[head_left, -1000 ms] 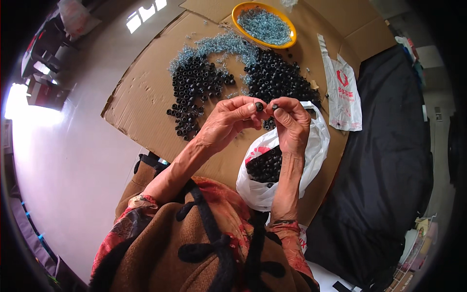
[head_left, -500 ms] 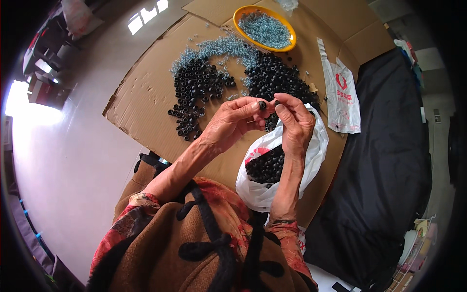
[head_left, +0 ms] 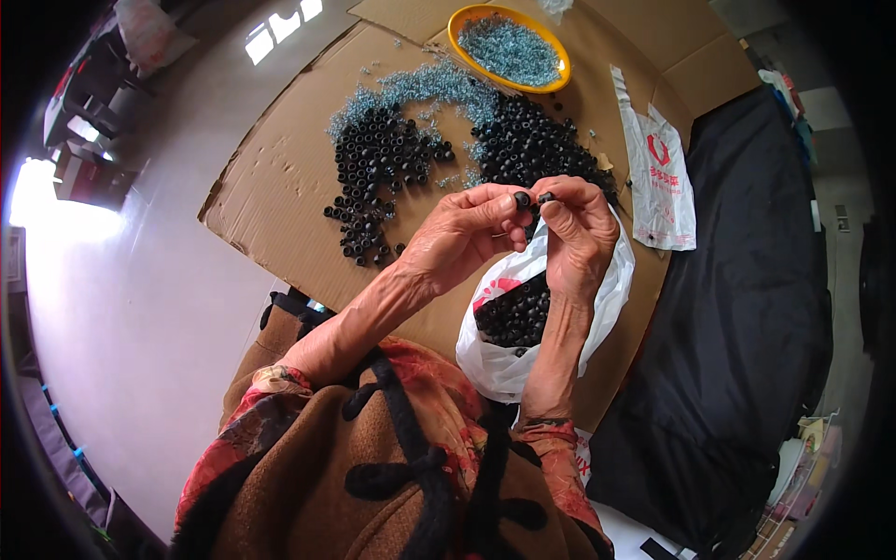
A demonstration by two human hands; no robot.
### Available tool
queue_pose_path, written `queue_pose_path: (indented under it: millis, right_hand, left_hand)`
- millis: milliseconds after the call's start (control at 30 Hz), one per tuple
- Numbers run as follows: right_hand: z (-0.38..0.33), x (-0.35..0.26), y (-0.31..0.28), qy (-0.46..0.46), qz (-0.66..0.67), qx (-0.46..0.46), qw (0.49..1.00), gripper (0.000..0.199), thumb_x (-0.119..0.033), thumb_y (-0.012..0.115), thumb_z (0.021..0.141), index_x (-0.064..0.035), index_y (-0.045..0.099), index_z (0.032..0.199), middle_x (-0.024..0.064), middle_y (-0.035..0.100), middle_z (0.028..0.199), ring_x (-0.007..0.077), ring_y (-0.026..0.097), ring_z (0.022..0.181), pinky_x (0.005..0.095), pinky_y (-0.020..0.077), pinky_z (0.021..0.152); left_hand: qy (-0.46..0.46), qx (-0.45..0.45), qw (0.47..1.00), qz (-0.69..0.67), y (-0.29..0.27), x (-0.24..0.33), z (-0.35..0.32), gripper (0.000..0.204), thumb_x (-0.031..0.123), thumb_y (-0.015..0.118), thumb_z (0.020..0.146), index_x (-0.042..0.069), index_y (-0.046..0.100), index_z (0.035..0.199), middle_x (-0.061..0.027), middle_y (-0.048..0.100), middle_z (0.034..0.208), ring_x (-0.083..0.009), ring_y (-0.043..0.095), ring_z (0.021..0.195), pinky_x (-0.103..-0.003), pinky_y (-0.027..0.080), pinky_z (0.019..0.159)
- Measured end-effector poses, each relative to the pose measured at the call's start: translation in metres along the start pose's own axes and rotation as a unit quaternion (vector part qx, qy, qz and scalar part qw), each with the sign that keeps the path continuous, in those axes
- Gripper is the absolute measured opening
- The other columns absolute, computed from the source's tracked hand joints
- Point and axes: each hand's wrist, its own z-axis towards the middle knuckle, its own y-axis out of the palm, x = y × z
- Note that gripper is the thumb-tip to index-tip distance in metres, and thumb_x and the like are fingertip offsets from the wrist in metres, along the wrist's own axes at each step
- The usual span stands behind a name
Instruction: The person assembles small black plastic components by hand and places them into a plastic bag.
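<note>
My left hand (head_left: 471, 227) pinches a small round black cap (head_left: 523, 200) between thumb and fingertips. Close beside it, my right hand (head_left: 581, 233) grips another small black cap (head_left: 546, 198), with a narrow gap between the two. Below my right hand, a white plastic bag (head_left: 481, 359) stands open with many black caps (head_left: 515, 315) inside. Beyond my hands lie a left heap of black caps (head_left: 369, 159), many with hollow ends up, and a denser right heap (head_left: 523, 140). Tiny translucent blue-grey pieces (head_left: 425, 86) spread along the far side of the heaps.
A yellow bowl (head_left: 563, 71) of the blue-grey pieces stands at the far side of the cardboard sheet (head_left: 271, 177). A flat white plastic bag (head_left: 665, 201) lies to the right. Past it, a large black cover (head_left: 728, 308) drapes beside the cardboard.
Both hands have shifted slightly right, still holding the caps close together. The left cap has turned, showing a rounder side, and more of the right cap shows.
</note>
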Motion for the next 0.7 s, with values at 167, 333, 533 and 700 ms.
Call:
queue_pose_path:
  millis: [167, 333, 533, 700]
  right_hand:
    - [-0.0007, -0.0031, 0.0045, -0.034, -0.089, -0.004, 0.995, 0.015, 0.001, 0.066, 0.073, -0.0012, 0.06, 0.086, 0.0091, 0.059, 0.087, 0.0179, 0.054, 0.086, 0.0284, 0.0395, 0.083]
    - [-0.0008, -0.0016, 0.0055, -0.069, -0.101, -0.017, 0.992, 0.017, 0.002, 0.068, 0.071, -0.0023, 0.06, 0.086, 0.01, 0.059, 0.088, 0.0183, 0.053, 0.088, 0.0278, 0.0398, 0.082]
    - [-0.0021, 0.0012, 0.0063, -0.058, -0.089, -0.014, 0.994, 0.018, 0.003, 0.068, 0.07, -0.0023, 0.06, 0.085, 0.0106, 0.059, 0.088, 0.0185, 0.053, 0.088, 0.028, 0.0404, 0.081]
    - [-0.0031, -0.0001, 0.0038, -0.044, -0.091, -0.026, 0.994, 0.018, 0.003, 0.068, 0.07, -0.002, 0.06, 0.085, 0.0106, 0.059, 0.088, 0.0181, 0.054, 0.087, 0.0279, 0.0407, 0.081]
  left_hand:
    - [0.015, -0.001, 0.999, -0.032, 0.003, -0.0001, -0.0006, 0.022, 0.012, 0.058, 0.085, -0.002, 0.057, 0.102, -0.0083, 0.06, 0.085, -0.0162, 0.058, 0.074, -0.031, 0.05, 0.071]
    - [0.015, -0.001, 0.999, -0.034, 0.0037, -0.001, -0.0012, 0.02, 0.009, 0.06, 0.083, -0.002, 0.058, 0.099, -0.0092, 0.062, 0.085, -0.0169, 0.058, 0.075, -0.03, 0.05, 0.072]
    - [0.019, 0.008, 0.999, -0.039, 0.0037, -0.0016, -0.0026, 0.019, 0.008, 0.061, 0.083, -0.002, 0.059, 0.099, -0.0092, 0.061, 0.085, -0.0168, 0.058, 0.076, -0.03, 0.05, 0.074]
    - [0.018, 0.007, 0.999, -0.035, 0.002, -0.0032, -0.0021, 0.019, 0.008, 0.061, 0.082, -0.002, 0.059, 0.099, -0.0091, 0.061, 0.085, -0.0166, 0.058, 0.076, -0.03, 0.049, 0.074]
